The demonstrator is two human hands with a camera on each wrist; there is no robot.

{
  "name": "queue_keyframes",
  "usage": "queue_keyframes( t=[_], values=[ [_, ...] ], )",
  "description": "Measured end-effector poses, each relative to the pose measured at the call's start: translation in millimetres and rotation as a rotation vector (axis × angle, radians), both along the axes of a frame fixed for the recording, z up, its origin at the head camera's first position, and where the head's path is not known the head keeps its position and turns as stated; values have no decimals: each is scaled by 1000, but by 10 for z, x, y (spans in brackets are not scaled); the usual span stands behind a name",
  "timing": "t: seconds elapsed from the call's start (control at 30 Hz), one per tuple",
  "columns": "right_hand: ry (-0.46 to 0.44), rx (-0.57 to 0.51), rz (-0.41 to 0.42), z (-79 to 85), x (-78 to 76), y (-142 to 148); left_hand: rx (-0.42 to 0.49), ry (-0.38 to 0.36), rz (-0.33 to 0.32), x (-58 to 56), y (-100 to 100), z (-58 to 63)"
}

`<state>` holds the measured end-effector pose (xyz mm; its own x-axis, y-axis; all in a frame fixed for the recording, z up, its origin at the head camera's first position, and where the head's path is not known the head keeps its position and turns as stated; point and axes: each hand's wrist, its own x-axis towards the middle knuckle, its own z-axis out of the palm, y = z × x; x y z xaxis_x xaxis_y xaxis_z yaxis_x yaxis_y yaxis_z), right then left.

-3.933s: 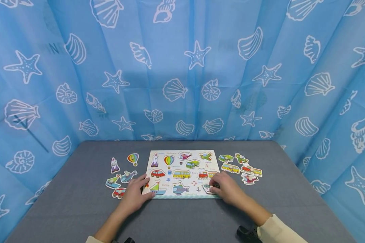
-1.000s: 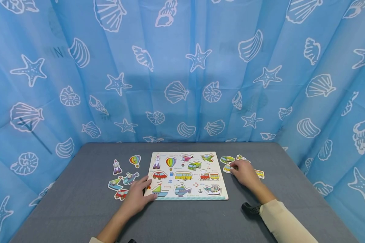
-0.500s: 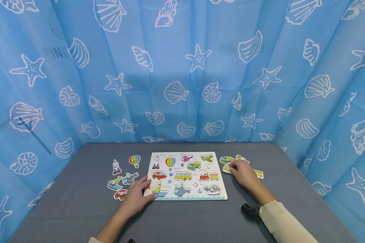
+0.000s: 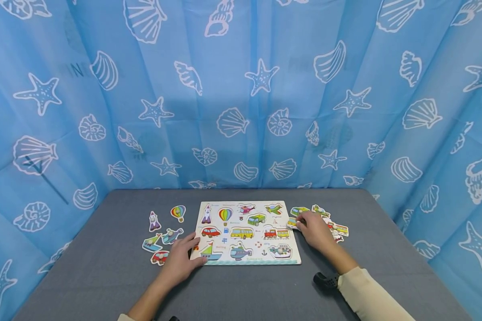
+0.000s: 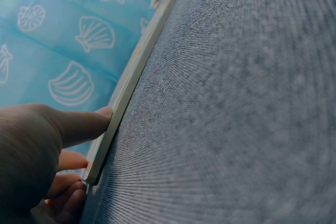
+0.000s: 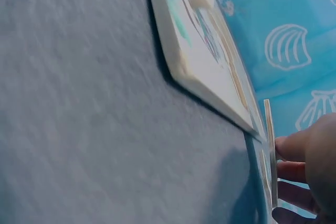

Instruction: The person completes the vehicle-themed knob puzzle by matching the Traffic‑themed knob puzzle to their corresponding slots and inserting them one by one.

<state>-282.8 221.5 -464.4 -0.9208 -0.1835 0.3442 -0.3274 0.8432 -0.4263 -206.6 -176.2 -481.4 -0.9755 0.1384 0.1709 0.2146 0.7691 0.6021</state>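
A wooden peg puzzle board (image 4: pixel 221 244) with printed vehicles lies flat on the table. My left hand (image 4: pixel 181 255) holds its front left corner, thumb at the front edge and fingers along the left side. Just past the board's right edge, my right hand (image 4: pixel 314 231) pinches the yellow bus puzzle piece (image 4: pixel 292 223). In the right wrist view that bus piece (image 6: pixel 271 153) stands edge-on between thumb and fingers, close above the board's level. The ship piece (image 4: pixel 280 251) sits at its picture in the board's front right.
Left of the board lie the rocket (image 4: pixel 154 221), balloon (image 4: pixel 178 212), submarine (image 4: pixel 171 235), sailboat (image 4: pixel 152 242) and car (image 4: pixel 159 257) pieces. To the right are the green truck (image 4: pixel 299 211), plane (image 4: pixel 319 210) and train (image 4: pixel 339 229) pieces. A blue seashell curtain (image 4: pixel 241 133) hangs behind.
My right hand left the ship piece in the board, reached to the right-hand pieces, and now moves left with the bus piece. My left hand stays at the board's corner.
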Motion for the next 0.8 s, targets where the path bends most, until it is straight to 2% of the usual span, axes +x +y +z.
queue_keyframes(
  t=[0.57,0.8],
  values=[
    [-10,-22,48,28,96,-383,0,-2,0,3,-1,7],
    [38,-35,76,8,88,-536,1,-13,5,12,8,18]
  ],
)
